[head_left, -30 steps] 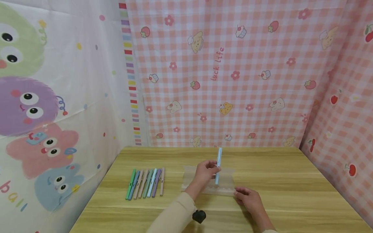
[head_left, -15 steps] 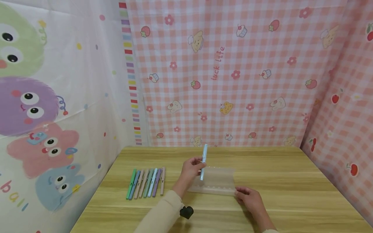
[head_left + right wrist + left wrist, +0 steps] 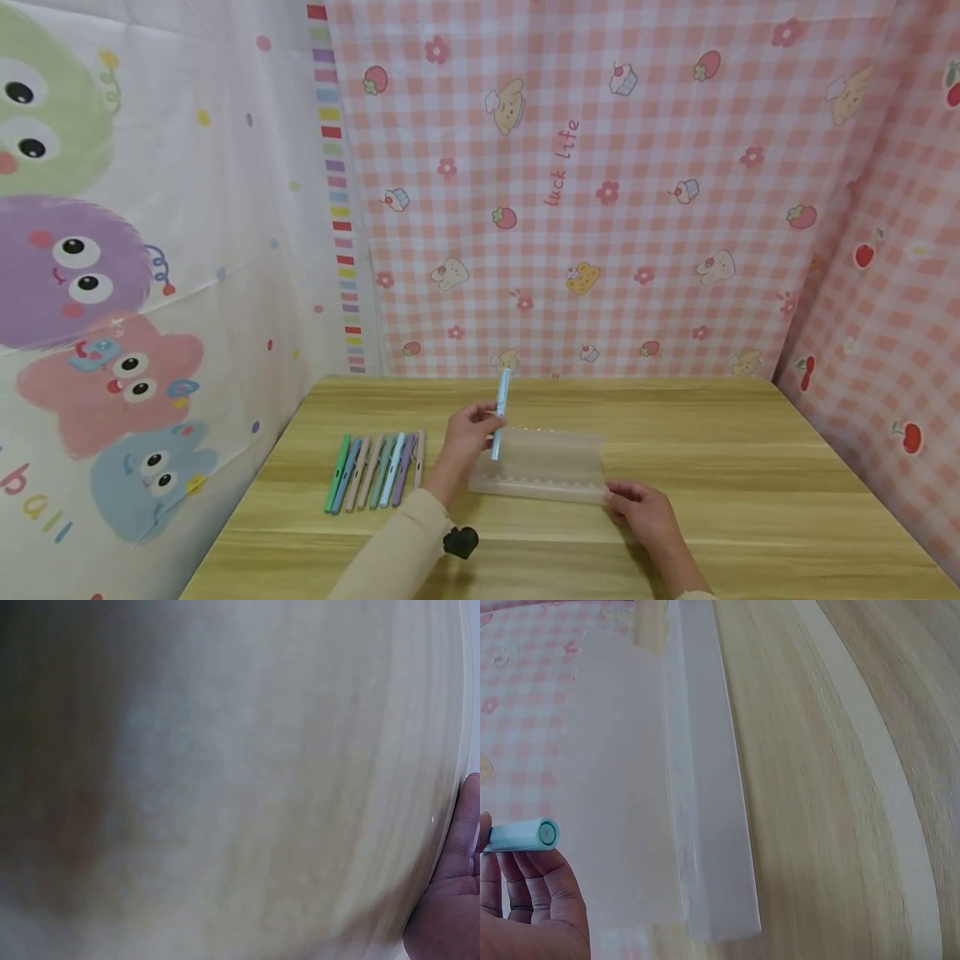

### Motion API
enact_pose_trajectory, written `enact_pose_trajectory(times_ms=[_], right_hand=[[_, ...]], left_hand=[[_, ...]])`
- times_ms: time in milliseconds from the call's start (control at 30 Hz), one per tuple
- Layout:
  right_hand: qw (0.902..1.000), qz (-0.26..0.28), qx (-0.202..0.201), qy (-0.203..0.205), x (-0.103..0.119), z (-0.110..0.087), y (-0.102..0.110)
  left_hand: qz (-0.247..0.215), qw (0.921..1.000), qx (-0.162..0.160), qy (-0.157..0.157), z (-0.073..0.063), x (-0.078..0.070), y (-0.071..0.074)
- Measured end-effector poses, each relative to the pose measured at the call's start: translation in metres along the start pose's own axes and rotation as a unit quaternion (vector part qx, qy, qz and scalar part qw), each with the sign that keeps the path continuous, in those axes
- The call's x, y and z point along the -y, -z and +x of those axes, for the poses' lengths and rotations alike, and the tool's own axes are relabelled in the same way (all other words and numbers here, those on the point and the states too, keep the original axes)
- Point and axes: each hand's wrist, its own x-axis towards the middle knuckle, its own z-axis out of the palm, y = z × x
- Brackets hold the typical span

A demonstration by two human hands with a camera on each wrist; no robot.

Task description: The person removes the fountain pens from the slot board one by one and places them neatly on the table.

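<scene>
My left hand (image 3: pixel 467 435) pinches a light blue pen (image 3: pixel 502 393) by its middle, held nearly upright with its top leaning a little right. The pen is over the left end of a translucent frosted pen rack (image 3: pixel 551 457) with scalloped notches along its edges. In the left wrist view, the round end of the pen (image 3: pixel 525 835) points toward the camera, beside the rack's front wall (image 3: pixel 712 787). My right hand (image 3: pixel 643 510) grips the rack's front right corner between thumb and fingers. Only part of the right hand (image 3: pixel 448 900) shows in the right wrist view.
A row of several pens (image 3: pixel 372 473) in green, blue, beige, teal and purple lies left of the rack, the nearest one partly behind my left wrist. The wood-grain table (image 3: pixel 720 442) meets a pink checked curtain (image 3: pixel 637 233) at the back.
My left hand has moved left with the light blue pen, from over the right half of the rack to its left end. The right hand and the rack have stayed in place.
</scene>
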Motion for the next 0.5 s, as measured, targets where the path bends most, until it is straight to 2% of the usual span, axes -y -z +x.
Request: enact_pose_trajectory(times_ms=[300, 500], right_hand=[[1.0000, 0.001, -0.001, 0.002, -0.001, 0.001, 0.000], [1.0000, 0.001, 0.000, 0.001, -0.001, 0.000, 0.001]], left_hand=[[0.048, 0.9981, -0.038, -0.001, 0.005, 0.001, 0.023], [0.038, 0.9977, -0.056, -0.005, 0.007, 0.002, 0.040]])
